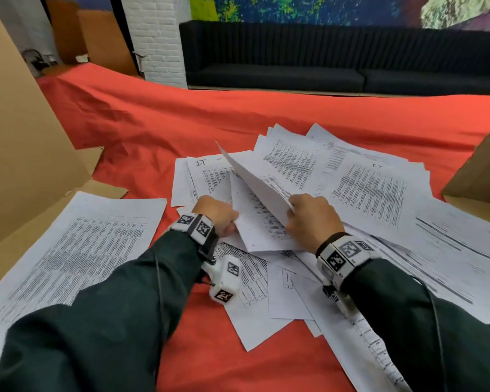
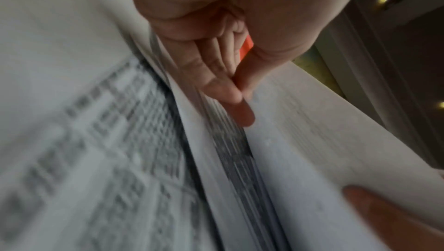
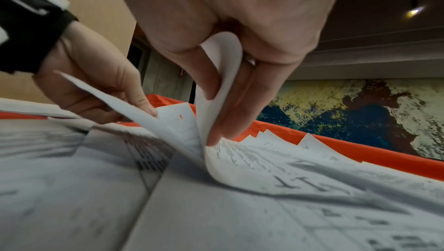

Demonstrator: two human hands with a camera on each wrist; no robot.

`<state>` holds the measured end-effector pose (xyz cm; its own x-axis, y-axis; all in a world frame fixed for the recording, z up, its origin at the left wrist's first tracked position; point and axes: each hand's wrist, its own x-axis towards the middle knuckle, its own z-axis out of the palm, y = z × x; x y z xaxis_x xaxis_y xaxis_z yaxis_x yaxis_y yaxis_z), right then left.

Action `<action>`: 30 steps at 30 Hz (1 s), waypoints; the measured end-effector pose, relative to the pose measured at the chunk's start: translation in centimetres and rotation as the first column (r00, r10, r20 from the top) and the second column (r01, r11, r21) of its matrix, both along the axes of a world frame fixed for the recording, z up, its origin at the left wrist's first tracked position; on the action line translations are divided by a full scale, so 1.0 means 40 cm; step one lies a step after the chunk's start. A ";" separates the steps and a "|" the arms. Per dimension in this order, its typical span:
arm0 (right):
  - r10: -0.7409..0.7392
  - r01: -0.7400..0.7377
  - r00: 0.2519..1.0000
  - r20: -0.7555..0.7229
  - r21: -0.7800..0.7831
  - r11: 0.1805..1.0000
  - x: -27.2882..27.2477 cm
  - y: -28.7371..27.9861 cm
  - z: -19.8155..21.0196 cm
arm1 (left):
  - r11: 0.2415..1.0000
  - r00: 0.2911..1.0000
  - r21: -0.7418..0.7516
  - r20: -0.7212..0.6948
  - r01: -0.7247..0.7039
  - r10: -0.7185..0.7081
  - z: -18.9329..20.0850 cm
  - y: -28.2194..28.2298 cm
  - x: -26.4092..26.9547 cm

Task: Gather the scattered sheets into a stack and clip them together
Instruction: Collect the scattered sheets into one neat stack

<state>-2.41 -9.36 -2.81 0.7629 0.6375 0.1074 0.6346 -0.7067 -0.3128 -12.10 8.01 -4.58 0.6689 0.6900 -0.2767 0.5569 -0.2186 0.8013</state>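
Many printed white sheets point(image 1: 359, 190) lie scattered and overlapping on the red cloth point(image 1: 181, 117). My left hand point(image 1: 232, 224) pinches the near edge of a small bundle of sheets point(image 1: 255, 222) at the middle of the pile; in the left wrist view its thumb and fingers point(image 2: 235, 92) close on the paper edges. My right hand point(image 1: 290, 210) pinches a lifted sheet point(image 1: 252, 176) that rises and tilts to the left, its corner curled point(image 3: 221, 84) between thumb and fingers. One large sheet point(image 1: 77, 244) lies apart at the left. No clip shows in any view.
Cardboard walls stand at the left point(image 1: 20, 137) and the right point(image 1: 478, 176), with a cardboard flap point(image 1: 105, 190) under the left sheet. A black sofa point(image 1: 323, 60) runs behind the table. Bare red cloth lies beyond the pile and at the near middle edge.
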 end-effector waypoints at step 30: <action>0.269 -0.268 0.955 -0.121 0.028 0.963 0.070 -0.188 0.078 | 0.870 0.886 0.214 0.039 0.445 -0.463 0.143 0.118 -0.147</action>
<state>0.38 -16.87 0.31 0.5717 0.8199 0.0318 0.7565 -0.5117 -0.4073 -17.98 12.73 1.15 0.9362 0.3379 -0.0965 0.2893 -0.5854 0.7573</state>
